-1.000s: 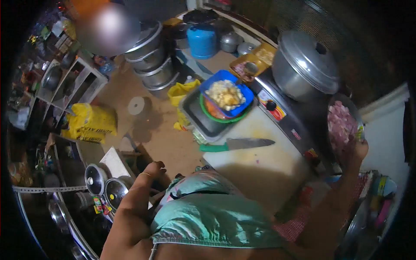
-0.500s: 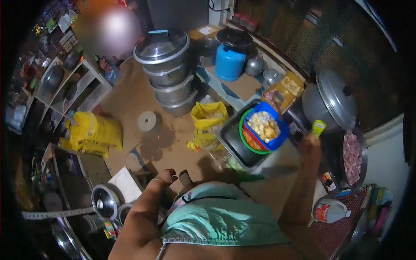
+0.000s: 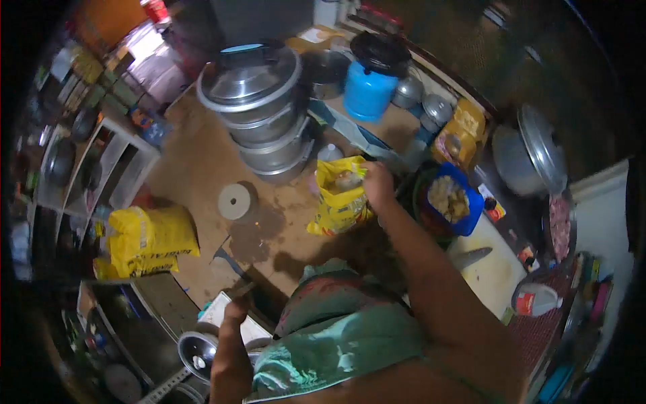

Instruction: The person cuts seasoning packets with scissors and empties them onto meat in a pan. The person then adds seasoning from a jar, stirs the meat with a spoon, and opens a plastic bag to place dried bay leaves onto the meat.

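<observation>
My right hand [image 3: 379, 183] reaches to the right rim of the open yellow bag [image 3: 341, 210] on the floor. Its fingers are closed at a small yellow piece, either a packet or the bag's rim. Low on the left, my left hand [image 3: 237, 308] is over a white board [image 3: 232, 324]; its fingers are blurred. Right of my right forearm, a blue basket [image 3: 475, 210] holds pale chunks [image 3: 448, 200]. A knife [image 3: 471, 257] lies on the white cutting board [image 3: 496, 277]. Pink meat [image 3: 560, 229] sits in a pan at the far right.
Stacked pots [image 3: 259, 124] stand behind the bag, beside a blue gas cylinder [image 3: 369, 94]. A round weight-like disc [image 3: 237, 201] and full yellow bags [image 3: 153, 237] are on the floor. At right are a large lidded pot [image 3: 521, 158] and a plastic jug [image 3: 535, 299].
My right hand has moved from the meat pan, with a small yellow-green packet, leftward to the yellow bag. My left hand has moved lower. The view has shifted, and the blue basket appears farther right.
</observation>
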Motion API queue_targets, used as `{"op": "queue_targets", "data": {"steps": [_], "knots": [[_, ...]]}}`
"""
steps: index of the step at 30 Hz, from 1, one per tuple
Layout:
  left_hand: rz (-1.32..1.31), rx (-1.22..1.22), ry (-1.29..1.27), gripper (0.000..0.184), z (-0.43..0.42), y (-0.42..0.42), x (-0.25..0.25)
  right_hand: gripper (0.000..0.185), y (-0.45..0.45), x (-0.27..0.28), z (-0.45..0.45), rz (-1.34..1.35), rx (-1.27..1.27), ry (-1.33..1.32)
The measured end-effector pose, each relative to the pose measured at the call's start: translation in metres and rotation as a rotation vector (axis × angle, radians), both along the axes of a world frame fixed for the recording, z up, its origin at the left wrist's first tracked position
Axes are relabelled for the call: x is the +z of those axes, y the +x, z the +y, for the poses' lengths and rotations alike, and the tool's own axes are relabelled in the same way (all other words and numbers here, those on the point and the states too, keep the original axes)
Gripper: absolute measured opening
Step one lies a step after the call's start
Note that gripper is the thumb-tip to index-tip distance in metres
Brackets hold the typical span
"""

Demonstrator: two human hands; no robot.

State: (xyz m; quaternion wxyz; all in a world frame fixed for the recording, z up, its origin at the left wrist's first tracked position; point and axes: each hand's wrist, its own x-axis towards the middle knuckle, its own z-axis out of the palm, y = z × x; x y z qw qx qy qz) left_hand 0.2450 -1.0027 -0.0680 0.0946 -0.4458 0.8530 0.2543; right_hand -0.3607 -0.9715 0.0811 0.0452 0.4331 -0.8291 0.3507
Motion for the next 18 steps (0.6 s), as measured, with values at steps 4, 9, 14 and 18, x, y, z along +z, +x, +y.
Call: {"op": "queue_targets", "data": {"steps": [4, 9, 14, 18], "knots": [[-0.377, -0.441, 0.113, 0.029, 0.01, 0.007, 0.001, 0.021, -0.013, -0.051, -0.042, -0.128, -0.017, 0.574], [-0.002, 0.091, 0.356, 0.024, 0.037, -0.014, 0.049, 0.014, -0.015, -0.143, -0.071, 0.091, 0.038, 0.69], [0.015, -0.01, 0.372, 0.025, 0.014, -0.05, 0.045, 0.016, 0.037, -0.17, -0.058, -0.111, 0.284, 0.646], [0.14, 0.025, 0.249, 0.031, -0.018, -0.088, 0.008, 0.021, 0.081, -0.097, 0.009, -0.6, 0.674, -0.002]]}}
